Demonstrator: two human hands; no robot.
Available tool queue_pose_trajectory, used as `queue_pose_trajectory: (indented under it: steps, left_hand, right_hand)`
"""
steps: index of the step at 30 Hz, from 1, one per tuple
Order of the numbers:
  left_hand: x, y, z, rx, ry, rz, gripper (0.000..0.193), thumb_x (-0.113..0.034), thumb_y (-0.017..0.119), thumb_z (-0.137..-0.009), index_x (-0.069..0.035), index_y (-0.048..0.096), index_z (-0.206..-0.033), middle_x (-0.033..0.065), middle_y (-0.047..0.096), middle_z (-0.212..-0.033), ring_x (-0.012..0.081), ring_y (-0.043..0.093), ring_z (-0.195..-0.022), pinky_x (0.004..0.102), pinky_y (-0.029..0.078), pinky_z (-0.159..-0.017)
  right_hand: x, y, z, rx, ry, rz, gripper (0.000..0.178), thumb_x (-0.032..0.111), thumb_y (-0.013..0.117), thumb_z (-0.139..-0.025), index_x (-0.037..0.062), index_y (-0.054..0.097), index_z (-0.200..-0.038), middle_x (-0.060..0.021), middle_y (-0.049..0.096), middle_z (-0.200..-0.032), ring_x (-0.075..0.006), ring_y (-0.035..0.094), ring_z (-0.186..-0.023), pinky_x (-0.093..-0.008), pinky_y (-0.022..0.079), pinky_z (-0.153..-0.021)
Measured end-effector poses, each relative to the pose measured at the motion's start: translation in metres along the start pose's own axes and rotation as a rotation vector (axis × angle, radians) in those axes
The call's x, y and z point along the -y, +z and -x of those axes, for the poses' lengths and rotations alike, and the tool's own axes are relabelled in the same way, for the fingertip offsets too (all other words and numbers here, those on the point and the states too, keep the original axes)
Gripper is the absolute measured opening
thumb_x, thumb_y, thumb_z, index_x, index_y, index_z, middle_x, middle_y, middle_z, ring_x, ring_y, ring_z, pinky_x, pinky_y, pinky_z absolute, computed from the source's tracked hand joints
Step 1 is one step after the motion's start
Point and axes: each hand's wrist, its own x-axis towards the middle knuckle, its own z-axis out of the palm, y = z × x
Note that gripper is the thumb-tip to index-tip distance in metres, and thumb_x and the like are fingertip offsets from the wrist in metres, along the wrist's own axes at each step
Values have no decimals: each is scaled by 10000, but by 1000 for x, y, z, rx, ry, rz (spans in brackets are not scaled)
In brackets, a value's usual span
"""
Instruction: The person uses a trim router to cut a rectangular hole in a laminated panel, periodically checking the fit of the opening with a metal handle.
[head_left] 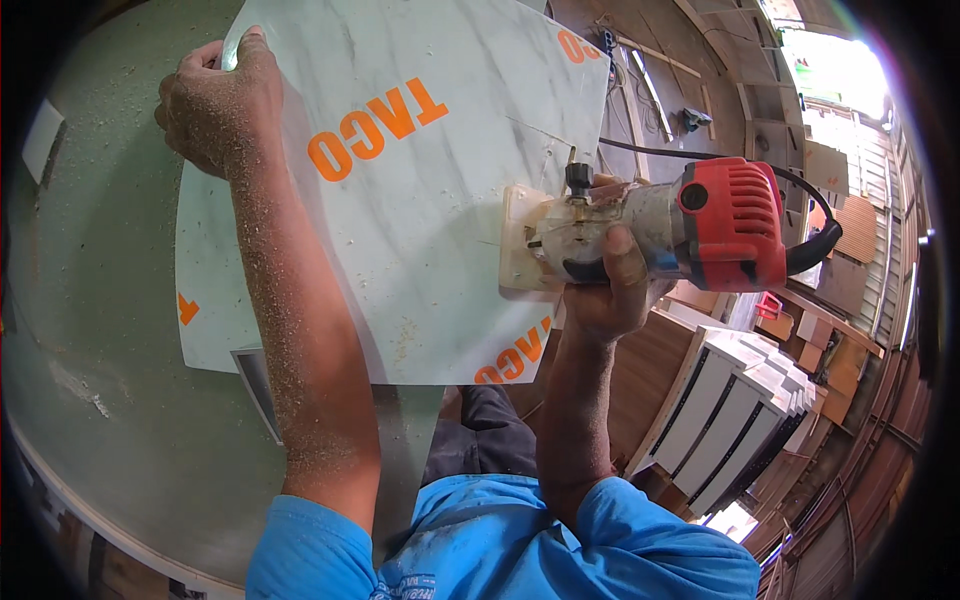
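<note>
A white, grey-veined marble-look laminate sheet [430,240] with orange printed lettering lies before me, dusted with fine shavings. My left hand [222,110] is closed on its far left edge, the thumb on top and the other fingers curled at the rim. Dust coats that hand and forearm. In my right hand [620,285] is a red trim router [735,225], held on its side by the clear housing, fingers wrapped round it. The router's pale square base [520,238] meets the sheet near its right edge. The cutter is hidden.
Beneath the sheet is a grey-green worktable [100,280] strewn with shavings. A small white offcut [42,140] lies at its left. The router's black cord [670,153] runs off behind it. White drawer-like panels [725,420] are stacked at the right, and timber strips [655,90] lie beyond the table.
</note>
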Motion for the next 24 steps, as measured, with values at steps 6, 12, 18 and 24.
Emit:
queue_pose_trajectory:
  steps: [6, 12, 18, 24]
  left_hand:
    - [-3, -2, -1, -19, -2, -40, 455, -509, 804, -783, -156, 781, -1069, 63, 735, -1112, 238, 671, -1117, 401, 558, -941]
    - [-2, 1, -1, -50, 19, -11, 443, -479, 821, -778, -134, 786, -1054, 71, 762, -1089, 207, 721, -1059, 381, 577, -913]
    - [-4, 0, -2, -36, -21, -7, 431, -479, 825, -773, -142, 790, -1040, 62, 761, -1088, 206, 721, -1052, 379, 574, -918]
    - [-2, 0, -1, -34, -18, -3, 424, -482, 820, -778, -155, 787, -1046, 45, 756, -1094, 210, 714, -1048, 390, 570, -928]
  right_hand:
    - [3, 0, 1, -8, 54, -22, 659, 153, 670, -775, -76, 431, -1345, -246, 625, -1124, -331, 661, -1008, -452, 563, -902]
    - [4, 0, 3, -5, 38, -28, 687, 160, 684, -748, -75, 434, -1344, -241, 615, -1132, -337, 656, -1010, -463, 566, -894]
    - [2, 3, 2, 13, -1, -15, 684, 211, 699, -730, -88, 467, -1298, -234, 632, -1065, -328, 659, -967, -448, 565, -863]
    - [2, 4, 4, 12, -4, 42, 670, 238, 690, -738, -102, 475, -1274, -249, 647, -1028, -318, 663, -937, -426, 557, -837]
